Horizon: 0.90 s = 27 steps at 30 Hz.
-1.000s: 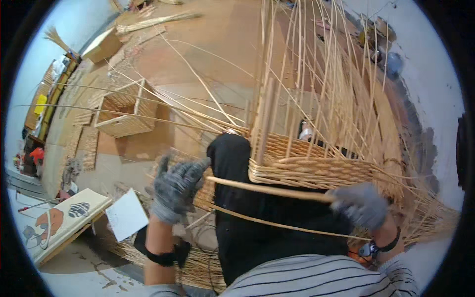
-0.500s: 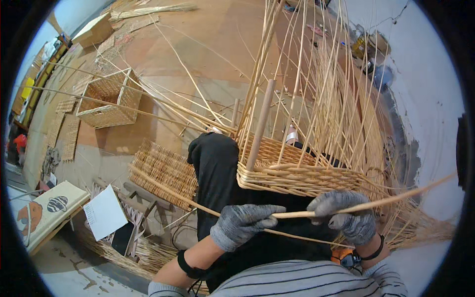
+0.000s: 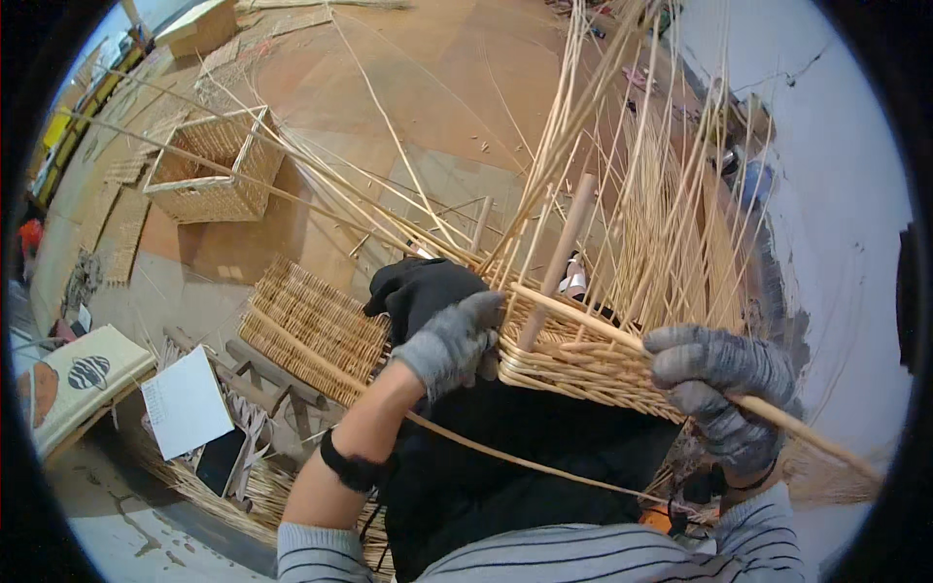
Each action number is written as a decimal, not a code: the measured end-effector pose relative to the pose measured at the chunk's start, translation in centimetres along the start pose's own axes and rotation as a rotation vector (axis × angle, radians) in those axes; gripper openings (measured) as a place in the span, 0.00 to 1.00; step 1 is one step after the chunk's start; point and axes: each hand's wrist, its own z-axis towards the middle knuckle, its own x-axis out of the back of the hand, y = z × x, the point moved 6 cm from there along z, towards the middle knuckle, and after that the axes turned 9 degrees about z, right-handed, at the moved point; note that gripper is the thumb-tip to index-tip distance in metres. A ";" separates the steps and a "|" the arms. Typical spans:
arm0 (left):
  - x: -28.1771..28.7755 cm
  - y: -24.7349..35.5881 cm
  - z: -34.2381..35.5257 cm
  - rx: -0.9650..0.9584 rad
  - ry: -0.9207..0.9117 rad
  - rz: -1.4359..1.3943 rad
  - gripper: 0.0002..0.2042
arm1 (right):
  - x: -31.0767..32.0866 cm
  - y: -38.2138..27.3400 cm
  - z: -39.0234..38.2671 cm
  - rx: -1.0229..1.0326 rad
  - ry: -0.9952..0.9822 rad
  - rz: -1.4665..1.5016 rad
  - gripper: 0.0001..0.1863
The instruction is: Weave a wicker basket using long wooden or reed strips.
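Observation:
Both my hands wear grey knitted gloves. My right hand (image 3: pixel 724 394) is closed around a thick peeled willow rod (image 3: pixel 578 313), which slants across the top of a half-woven wicker basket (image 3: pixel 588 374). At the basket's left corner, my left hand (image 3: pixel 452 340) is curled against the weave, with some fingertips hidden there. Tall upright canes (image 3: pixel 554 126) rise from the basket, and a stout wooden stick (image 3: pixel 564 255) stands inside its near left corner. Another long cane (image 3: pixel 525 460) lies across the black cloth (image 3: pixel 544 428) over my lap.
A finished square basket (image 3: pixel 216 189) sits on the floor at far left. Nearer lie a woven panel (image 3: pixel 311 335), a white paper sheet (image 3: pixel 188 403), a dark phone (image 3: pixel 222 462) and a patterned box (image 3: pixel 87 384). Long canes stick out leftward; a white wall (image 3: pixel 855 253) stands at right.
My left hand has let go of the rod and moved up to the basket's corner. My right hand has carried the rod over the basket's edge, its tip now near that corner.

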 end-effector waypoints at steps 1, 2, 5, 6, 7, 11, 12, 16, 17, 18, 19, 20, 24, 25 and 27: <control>0.0 -0.4 0.8 0.089 -0.129 -0.012 0.19 | -0.7 -0.5 0.4 0.012 -0.052 -0.134 0.10; 0.0 -0.7 1.6 0.176 -0.263 -0.021 0.19 | -1.4 -0.8 0.8 0.035 -0.058 -0.082 0.10; 0.1 -0.9 3.2 0.274 -0.462 0.103 0.15 | -3.1 -1.2 1.5 0.002 -0.099 -0.115 0.09; 0.0 -0.8 3.6 0.266 -0.558 0.130 0.15 | -3.6 -1.4 1.6 -0.013 -0.113 -0.127 0.08; -0.1 -0.4 4.3 0.129 -0.641 0.342 0.14 | -4.2 -1.3 1.8 -0.027 -0.126 -0.140 0.08; -0.3 -0.1 5.1 0.122 -0.781 0.243 0.14 | -5.8 -1.9 2.6 0.027 -0.194 -0.238 0.11; -0.2 -0.4 5.1 0.197 -0.766 0.197 0.14 | -6.4 -1.8 2.7 0.032 -0.239 -0.250 0.11; -0.2 -0.4 4.6 0.334 -0.729 0.088 0.12 | -7.8 -0.4 3.0 0.031 -0.322 -0.318 0.13; -0.1 -0.3 4.6 0.324 -0.707 0.063 0.11 | -8.1 0.2 2.8 0.025 -0.322 -0.287 0.13; 0.0 -0.2 4.6 0.315 -0.684 0.039 0.11 | -8.3 0.7 2.6 0.019 -0.318 -0.247 0.14; 0.1 -0.2 4.5 0.314 -0.690 0.052 0.11 | -8.5 1.2 2.4 0.010 -0.313 -0.211 0.14; 0.1 -0.3 4.5 0.313 -0.696 0.066 0.11 | -8.6 1.6 2.1 0.000 -0.306 -0.176 0.14; 0.4 2.3 5.4 -0.436 -0.418 1.110 0.12 | -8.5 2.3 1.2 -0.019 -0.287 -0.122 0.15; 1.5 1.7 6.3 -0.099 -0.244 0.890 0.13 | -8.4 2.1 1.2 -0.005 -0.305 -0.162 0.15; 0.8 3.4 6.2 -0.204 -0.113 0.282 0.16 | -8.4 1.7 1.0 0.063 -0.360 -0.294 0.16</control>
